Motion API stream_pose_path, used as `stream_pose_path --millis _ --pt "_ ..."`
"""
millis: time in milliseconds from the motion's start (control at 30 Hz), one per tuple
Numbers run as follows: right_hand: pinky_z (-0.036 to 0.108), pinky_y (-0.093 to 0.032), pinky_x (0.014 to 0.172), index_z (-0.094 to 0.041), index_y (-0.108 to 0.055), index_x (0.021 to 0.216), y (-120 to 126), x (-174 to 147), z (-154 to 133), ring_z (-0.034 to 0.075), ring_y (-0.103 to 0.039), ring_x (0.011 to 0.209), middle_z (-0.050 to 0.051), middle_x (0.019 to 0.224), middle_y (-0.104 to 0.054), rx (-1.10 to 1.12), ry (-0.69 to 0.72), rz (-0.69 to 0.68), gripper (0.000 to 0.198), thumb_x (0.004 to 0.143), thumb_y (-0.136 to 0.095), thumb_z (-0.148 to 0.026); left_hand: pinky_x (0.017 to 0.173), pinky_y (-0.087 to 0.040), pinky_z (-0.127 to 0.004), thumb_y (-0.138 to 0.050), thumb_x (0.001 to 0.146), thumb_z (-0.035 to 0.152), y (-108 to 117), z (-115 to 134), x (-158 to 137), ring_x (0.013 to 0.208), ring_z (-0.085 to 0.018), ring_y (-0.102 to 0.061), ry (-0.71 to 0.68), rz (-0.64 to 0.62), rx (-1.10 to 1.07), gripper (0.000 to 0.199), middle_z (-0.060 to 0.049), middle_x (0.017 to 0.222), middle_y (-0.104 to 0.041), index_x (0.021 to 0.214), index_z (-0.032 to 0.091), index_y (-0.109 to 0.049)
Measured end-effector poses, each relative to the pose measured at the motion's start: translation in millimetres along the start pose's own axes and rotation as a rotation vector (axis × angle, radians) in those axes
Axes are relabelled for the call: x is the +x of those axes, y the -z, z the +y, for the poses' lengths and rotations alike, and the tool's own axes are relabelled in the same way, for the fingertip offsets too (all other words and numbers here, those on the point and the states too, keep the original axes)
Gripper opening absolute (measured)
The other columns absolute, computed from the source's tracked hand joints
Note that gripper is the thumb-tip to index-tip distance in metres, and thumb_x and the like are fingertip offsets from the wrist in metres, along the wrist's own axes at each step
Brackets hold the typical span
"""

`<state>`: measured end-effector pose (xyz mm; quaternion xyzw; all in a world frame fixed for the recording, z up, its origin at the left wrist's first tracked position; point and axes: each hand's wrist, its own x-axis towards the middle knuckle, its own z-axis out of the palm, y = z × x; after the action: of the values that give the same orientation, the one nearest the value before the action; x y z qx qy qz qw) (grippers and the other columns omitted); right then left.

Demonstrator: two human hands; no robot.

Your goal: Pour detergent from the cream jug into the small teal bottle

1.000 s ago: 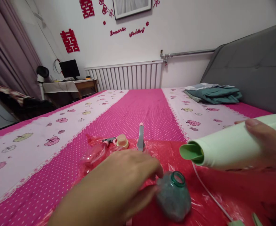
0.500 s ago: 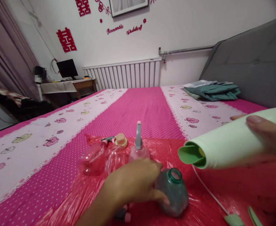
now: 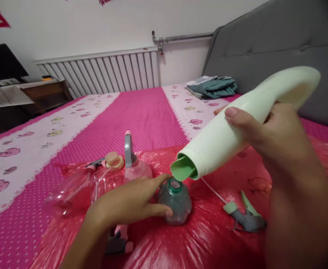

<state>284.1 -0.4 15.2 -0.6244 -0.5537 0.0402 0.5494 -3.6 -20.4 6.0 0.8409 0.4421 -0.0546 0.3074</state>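
My left hand point(image 3: 133, 203) grips a translucent teal spray bottle body point(image 3: 178, 207) from its left side, thumb in front. The bottle stands upright on a red plastic sheet point(image 3: 209, 235), its threaded neck uncapped. My right hand point(image 3: 267, 138) is wrapped round a pale green jug point(image 3: 222, 138) with a curved handle, tilted downward to the left. The jug's leaf-green spout flap point(image 3: 183, 168) hangs just above the bottle's mouth. No liquid shows. A green and grey trigger spray head point(image 3: 246, 216) with a thin white tube lies right of the bottle.
Left of the bottle are a pink spray bottle point(image 3: 137, 170), clear pinkish bottles point(image 3: 71, 192), a round peach-coloured cap point(image 3: 114, 160) and a grey-pink spray head point(image 3: 118, 243). Folded clothes point(image 3: 211, 87) lie farther back on the bed, near the grey headboard point(image 3: 253, 41).
My view has turned right and down. The jug has come left and tilted more steeply, bringing its spout over the bottle's mouth. My left hand stays on the bottle.
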Motion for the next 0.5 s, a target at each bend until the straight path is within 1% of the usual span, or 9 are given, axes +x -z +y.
stream_pose_path --millis 67,167,267,333,433,500 --pt "0.017 -0.044 0.064 -0.006 -0.071 0.109 2 -1 -2 0.009 -0.06 0.08 0.012 0.101 -0.066 0.107 -0.028 -0.009 0.089 0.067 -0.062 -0.083 0.096 -0.054 -0.038 -0.069 0.091 0.052 0 0 2 0.118 -0.033 -0.07 0.002 -0.018 0.024 0.072 -0.013 0.138 -0.073 0.153 0.021 -0.051" --pt "0.016 -0.045 0.065 -0.005 -0.071 0.111 4 -2 -6 0.008 -0.061 0.082 0.011 0.103 -0.066 0.193 -0.01 -0.054 0.076 0.073 -0.065 -0.071 0.099 -0.053 -0.04 -0.067 0.092 0.053 1 0 4 0.121 -0.035 -0.069 0.021 -0.034 0.042 0.076 -0.014 0.141 -0.07 0.157 0.019 -0.047" --pt "0.014 -0.046 0.067 -0.005 -0.073 0.109 4 -4 -11 0.008 -0.062 0.084 0.009 0.1 -0.066 0.203 0.039 -0.096 0.068 0.074 -0.068 -0.063 0.099 -0.052 -0.042 -0.066 0.092 0.055 3 1 6 0.122 -0.036 -0.068 0.04 -0.051 0.038 0.077 -0.014 0.145 -0.068 0.158 0.02 -0.046" --pt "0.013 -0.047 0.069 -0.005 -0.073 0.109 4 -6 -15 0.008 -0.065 0.089 0.009 0.102 -0.066 0.209 0.099 -0.105 0.065 0.075 -0.07 -0.06 0.099 -0.052 -0.043 -0.065 0.092 0.057 3 1 6 0.125 -0.037 -0.067 0.039 -0.052 0.044 0.077 -0.014 0.146 -0.067 0.157 0.021 -0.046" --pt "0.011 -0.048 0.069 -0.004 -0.073 0.112 7 -9 -21 0.009 -0.066 0.092 0.01 0.104 -0.066 0.224 0.167 -0.145 0.061 0.08 -0.071 -0.056 0.097 -0.052 -0.043 -0.064 0.092 0.057 3 2 7 0.12 -0.036 -0.068 0.031 -0.053 0.043 0.077 -0.013 0.141 -0.07 0.158 0.021 -0.045" --pt "0.009 -0.047 0.066 -0.004 -0.073 0.112 9 -10 -24 0.007 -0.065 0.089 0.01 0.101 -0.066 0.206 0.188 -0.164 0.058 0.081 -0.071 -0.053 0.094 -0.052 -0.041 -0.065 0.092 0.055 2 3 7 0.115 -0.034 -0.07 0.014 -0.058 0.03 0.075 -0.011 0.136 -0.072 0.156 0.021 -0.047"
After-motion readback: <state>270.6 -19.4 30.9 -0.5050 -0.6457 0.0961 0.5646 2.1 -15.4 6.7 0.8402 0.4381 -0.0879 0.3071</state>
